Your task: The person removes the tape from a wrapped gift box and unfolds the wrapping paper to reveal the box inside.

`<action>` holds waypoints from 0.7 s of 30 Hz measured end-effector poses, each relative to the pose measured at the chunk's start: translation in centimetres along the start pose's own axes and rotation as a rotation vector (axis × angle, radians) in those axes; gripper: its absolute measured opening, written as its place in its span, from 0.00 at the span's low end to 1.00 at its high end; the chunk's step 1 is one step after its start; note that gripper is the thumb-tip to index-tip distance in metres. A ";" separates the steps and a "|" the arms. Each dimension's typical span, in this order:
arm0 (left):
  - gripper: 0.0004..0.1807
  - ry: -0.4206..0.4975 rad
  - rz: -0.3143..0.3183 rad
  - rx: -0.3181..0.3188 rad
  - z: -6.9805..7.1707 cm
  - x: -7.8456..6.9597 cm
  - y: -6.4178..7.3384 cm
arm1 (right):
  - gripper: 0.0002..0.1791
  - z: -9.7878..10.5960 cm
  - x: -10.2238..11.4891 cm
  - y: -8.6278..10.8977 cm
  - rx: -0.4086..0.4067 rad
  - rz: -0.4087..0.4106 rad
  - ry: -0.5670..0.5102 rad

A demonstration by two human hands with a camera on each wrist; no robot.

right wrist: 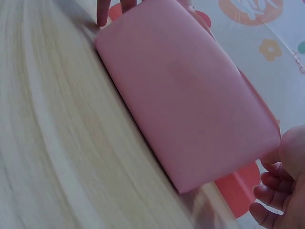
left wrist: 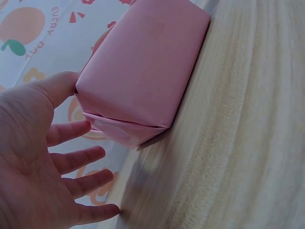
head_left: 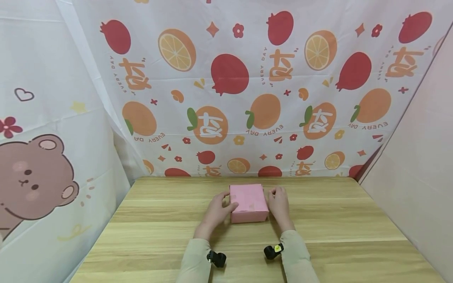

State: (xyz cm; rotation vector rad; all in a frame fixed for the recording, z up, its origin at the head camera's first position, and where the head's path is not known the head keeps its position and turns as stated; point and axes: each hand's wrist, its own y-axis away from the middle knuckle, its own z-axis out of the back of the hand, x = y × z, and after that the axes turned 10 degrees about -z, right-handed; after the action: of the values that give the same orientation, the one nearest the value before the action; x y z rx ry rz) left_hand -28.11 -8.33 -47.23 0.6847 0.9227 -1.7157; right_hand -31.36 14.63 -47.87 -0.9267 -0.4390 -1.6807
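Note:
A box wrapped in pink paper (head_left: 249,197) sits on the wooden table, with small pieces of tape on its top. Its left end shows a folded paper flap (left wrist: 126,131) sticking out slightly. My left hand (head_left: 217,209) is at the box's left side, thumb at the top edge and the other fingers (left wrist: 86,183) spread, nearly straight. On the opposite side is my right hand (head_left: 278,202), its fingers (right wrist: 276,188) loosely curled next to the box's near right corner. The box's far side is hidden in the head view.
The wooden table (head_left: 159,236) ends at a fruit-print cloth (head_left: 230,118) hanging behind it. A cloth with a bear print (head_left: 35,177) hangs at the left, and a plain pale panel (head_left: 417,157) stands at the right. Both sleeves carry small black wrist cameras (head_left: 217,259).

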 end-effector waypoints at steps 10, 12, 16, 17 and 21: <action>0.35 0.010 0.008 0.011 0.0 0.0 0.0 | 0.07 0.8 -1.1 -0.4 -0.047 -0.022 -0.001; 0.35 0.007 0.010 0.012 0.0 0.0 0.0 | 0.07 1.1 -1.3 -0.6 -0.059 -0.025 -0.014; 0.37 0.009 0.026 0.010 0.0 0.1 -0.1 | 0.07 1.5 -1.8 -0.9 -0.064 -0.036 -0.020; 0.38 0.012 0.023 0.009 0.0 0.1 -0.1 | 0.07 1.5 -1.9 -0.9 -0.065 -0.039 -0.018; 0.40 0.026 0.004 0.012 0.1 0.2 0.0 | 0.08 1.5 -2.2 -1.2 -0.059 -0.042 -0.015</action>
State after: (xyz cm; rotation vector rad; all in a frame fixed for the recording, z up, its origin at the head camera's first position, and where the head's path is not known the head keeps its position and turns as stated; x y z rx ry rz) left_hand -28.20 -8.50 -47.28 0.7176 0.9286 -1.7138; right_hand -31.79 17.46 -48.39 -0.9798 -0.4227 -1.7339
